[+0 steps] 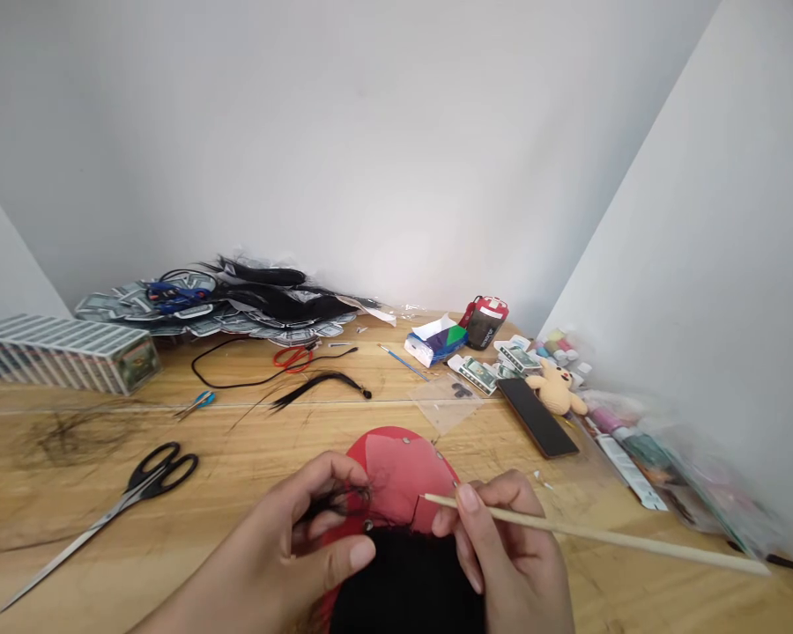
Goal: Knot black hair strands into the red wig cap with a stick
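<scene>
In front of me lies a rounded red form (pixel 406 458) with a paler pink sheet pinned over its top. Black hair or cloth (pixel 410 581) covers its near part. My left hand (pixel 304 528) is at the form's left side, its fingers curled round fine strands of black hair (pixel 357 497). Between thumb and fingers, my right hand (pixel 502 537) grips a needle with a long wooden stick handle (pixel 601 531). Its thin dark tip points down at the border between pink sheet and black. Whether the tip has caught a strand is too small to tell.
Large black-handled scissors (pixel 151 484) lie left, near loose hair (pixel 72 431) and a row of boxes (pixel 66 352). Behind are a black hair bundle (pixel 321 385) and a heaped pile (pixel 251 299). To the right are a phone (pixel 537 418), a plush toy (pixel 559 387) and bagged supplies (pixel 654 449).
</scene>
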Tool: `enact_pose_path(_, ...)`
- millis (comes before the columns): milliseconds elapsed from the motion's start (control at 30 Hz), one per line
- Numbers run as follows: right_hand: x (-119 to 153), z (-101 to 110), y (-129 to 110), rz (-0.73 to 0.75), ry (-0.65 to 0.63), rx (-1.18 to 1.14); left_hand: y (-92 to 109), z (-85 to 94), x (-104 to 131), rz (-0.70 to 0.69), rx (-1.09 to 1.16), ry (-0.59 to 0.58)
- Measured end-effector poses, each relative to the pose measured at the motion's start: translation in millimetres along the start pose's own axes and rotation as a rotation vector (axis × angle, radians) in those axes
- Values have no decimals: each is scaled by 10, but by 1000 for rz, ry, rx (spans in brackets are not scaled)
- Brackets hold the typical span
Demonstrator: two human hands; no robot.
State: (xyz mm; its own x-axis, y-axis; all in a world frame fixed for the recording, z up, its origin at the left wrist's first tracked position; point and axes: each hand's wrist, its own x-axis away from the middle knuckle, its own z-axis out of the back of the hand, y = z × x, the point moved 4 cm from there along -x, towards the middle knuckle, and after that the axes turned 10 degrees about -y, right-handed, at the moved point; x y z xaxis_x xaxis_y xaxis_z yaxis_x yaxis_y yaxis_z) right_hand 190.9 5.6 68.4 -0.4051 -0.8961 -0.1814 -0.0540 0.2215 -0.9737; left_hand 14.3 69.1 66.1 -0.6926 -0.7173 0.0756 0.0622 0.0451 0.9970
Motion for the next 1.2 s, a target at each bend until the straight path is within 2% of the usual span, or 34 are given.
enact_pose_path(133, 2, 3, 2, 9, -5, -10, -35, -64, -123, -15, -171, 46)
enact_pose_path(367, -2, 14, 0, -5, -19, -4, 3, -143, -242, -90, -284, 8)
enact_pose_path(767, 11, 9, 33, 5, -50, 28, -27, -65, -134, 12, -243, 41)
enact_pose_path(933, 11, 0, 13, 2, -52, 36, -49, -33, -164, 34, -182, 47)
enact_pose_path(1200, 13, 3, 36, -17, -47, 2, 48, -16, -162, 66, -138, 33)
